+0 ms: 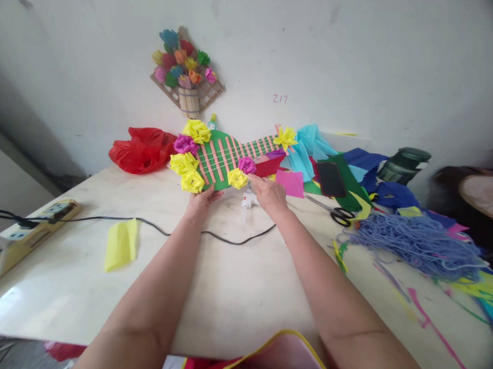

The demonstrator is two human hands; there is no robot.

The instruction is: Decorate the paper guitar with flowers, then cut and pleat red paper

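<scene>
Taking the green woven panel as the landmark, the far left of the counter holds a power strip whose black cord snakes rightward to pass just below the panel, with a folded yellow sheet lying left of and nearer than the panel, and a red plastic bag behind its left edge. The panel itself, laced with pink strips and ringed with yellow and magenta paper flowers, is tilted up off the counter; the left hand props it from beneath at its lower edge, fingers curled under it and gripping it, though the tips are hidden behind the flowers. At the panel's lower right corner the right hand presses closed fingers against a magenta flower sitting just above a yellow flower. Too hard a pinch there could crush the soft petals or, if the bond is fresh, slide the flower out of place. With only one hand bearing the panel, it might tip and shed a bloom. Right of the panel lie a pink sheet, a phone, scissors and a heap of blue yarn; a sweeping forearm could snag the cord or drag loose scraps against the work.
</scene>
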